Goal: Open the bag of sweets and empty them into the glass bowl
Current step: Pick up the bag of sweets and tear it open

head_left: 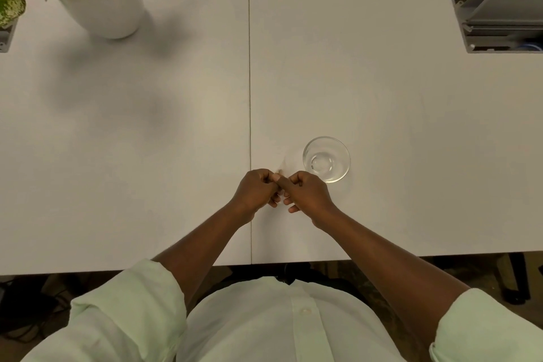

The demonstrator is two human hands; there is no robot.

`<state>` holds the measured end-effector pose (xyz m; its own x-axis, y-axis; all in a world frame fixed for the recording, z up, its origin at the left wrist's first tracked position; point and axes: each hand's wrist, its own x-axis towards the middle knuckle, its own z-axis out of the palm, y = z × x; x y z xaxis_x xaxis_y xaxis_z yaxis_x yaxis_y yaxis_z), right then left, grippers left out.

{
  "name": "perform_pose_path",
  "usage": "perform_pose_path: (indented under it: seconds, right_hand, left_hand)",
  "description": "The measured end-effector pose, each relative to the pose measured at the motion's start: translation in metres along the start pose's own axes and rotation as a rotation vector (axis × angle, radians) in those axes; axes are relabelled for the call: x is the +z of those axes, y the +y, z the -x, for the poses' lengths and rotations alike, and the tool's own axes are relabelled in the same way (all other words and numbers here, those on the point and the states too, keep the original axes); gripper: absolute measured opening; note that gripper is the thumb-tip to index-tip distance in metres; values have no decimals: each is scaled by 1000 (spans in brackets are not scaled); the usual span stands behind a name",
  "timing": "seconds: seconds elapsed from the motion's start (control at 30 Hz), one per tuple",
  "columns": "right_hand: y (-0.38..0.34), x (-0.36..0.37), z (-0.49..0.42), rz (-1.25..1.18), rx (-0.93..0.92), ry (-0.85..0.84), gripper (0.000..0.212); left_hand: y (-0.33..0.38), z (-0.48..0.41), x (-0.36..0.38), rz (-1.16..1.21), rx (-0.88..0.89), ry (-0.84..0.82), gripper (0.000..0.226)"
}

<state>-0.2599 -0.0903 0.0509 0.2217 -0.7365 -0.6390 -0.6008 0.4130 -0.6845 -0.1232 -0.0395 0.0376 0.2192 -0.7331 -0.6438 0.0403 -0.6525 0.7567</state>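
A white table [176, 126] carries an empty glass bowl [326, 159]; just beside its near-left rim, the left hand [257, 189] and right hand [305, 194] meet, both curled tight with 2 thumbs pinching something almost wholly hidden, presumably the bag of sweets; a hard tear there could scatter sweets beyond the bowl

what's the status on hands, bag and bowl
Left hand and right hand pinched together, fingers closed; bag hidden between them, can't confirm it. Bowl empty, just beyond right hand. Nothing in the way.
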Motion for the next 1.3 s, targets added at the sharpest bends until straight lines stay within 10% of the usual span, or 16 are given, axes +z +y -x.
perform_pose_path:
  seconds: [0.37, 0.63, 0.97, 1.3]
  right_hand:
    - [5, -6, -3, -149, 64, -41, 18]
    - [12, -7, -7, -35, -45, -27, 13]
    - [3, -8, 5, 297, -103, -169, 39]
    - [10, -9, 3, 5, -136, -224, 37]
  left_hand:
    - [-3, 3, 3, 31, -18, 28, 15]
    - [0, 7, 3, -428, 20, -165, 26]
    - [0, 8, 5, -361, 71, -137, 25]
    - [6, 4, -8, -97, -16, -252, 25]
